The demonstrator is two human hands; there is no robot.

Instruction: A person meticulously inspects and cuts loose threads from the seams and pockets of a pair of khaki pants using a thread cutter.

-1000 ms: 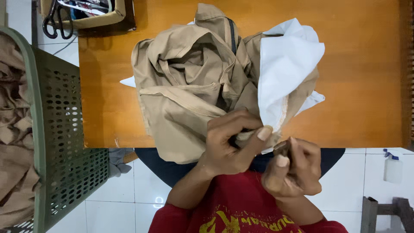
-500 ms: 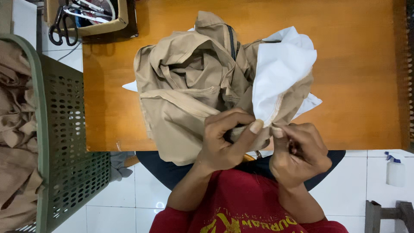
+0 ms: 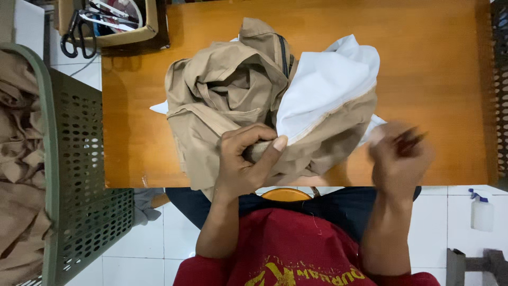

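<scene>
a crumpled tan garment [image 3: 227, 100] with a white lining [image 3: 328, 85] turned outward lies heaped on the wooden counter [image 3: 434, 79], near its front edge. the cloth looks like soft woven cotton, deeply creased, with a dark zip running down one fold and a stitched seam where tan meets white. the left hand [image 3: 243, 159] is clamped on a rolled edge of the tan cloth, thumb pressed over the fingers, right at the seam. the right hand [image 3: 399, 153] is apart from it, off to the side above the counter's front edge, closed on something small and dark; it is blurred, so i cannot tell what it holds. to the left, beside the counter, stands a green plastic basket [image 3: 79, 175] with perforated walls, filled with more tan cloth. at the counter's far left corner sits a cardboard box [image 3: 151, 26] with black-handled scissors [image 3: 74, 34] hanging over its edge. a white spray bottle [image 3: 482, 212] stands on the tiled floor [image 3: 143, 243] at right.
</scene>
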